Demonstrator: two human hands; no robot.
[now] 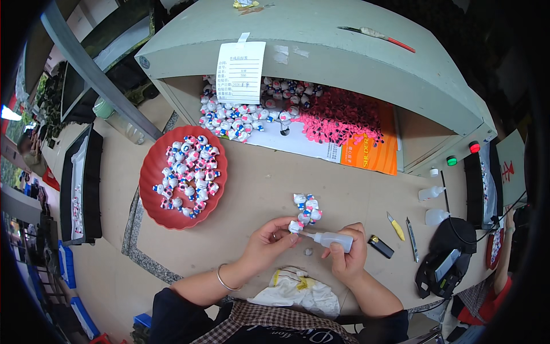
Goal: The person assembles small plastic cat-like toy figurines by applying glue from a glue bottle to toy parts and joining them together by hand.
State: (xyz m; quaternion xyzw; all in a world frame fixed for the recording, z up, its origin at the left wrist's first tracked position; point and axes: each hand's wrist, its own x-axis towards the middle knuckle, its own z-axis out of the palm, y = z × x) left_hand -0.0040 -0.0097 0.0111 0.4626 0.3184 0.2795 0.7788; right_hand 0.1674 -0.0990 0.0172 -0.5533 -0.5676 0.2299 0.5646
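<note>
Between the thumb and fingers of my left hand [271, 238] is a small white figurine [295, 226]. My right hand [348, 255] grips a translucent squeeze bottle [333, 241], its thin nozzle pointing left at the figurine and seeming to touch it. Just beyond my left fingertips lies a little group of similar figurines [310, 210], white with pink and blue parts. To the left, a red scalloped dish [150, 198] holds many more of them. Below the bottle's nozzle is a small greyish lump [308, 251] on the table.
A grey shelf unit [344, 63] spans the back, with piled figurines [232, 120] and pink pieces [329, 127] underneath. On the right lie a black lighter [381, 246], a yellow knife [396, 227], a slim metal tool [412, 239], spare bottles [436, 217] and a black bag [452, 252]. A crumpled cloth [298, 292] sits in front.
</note>
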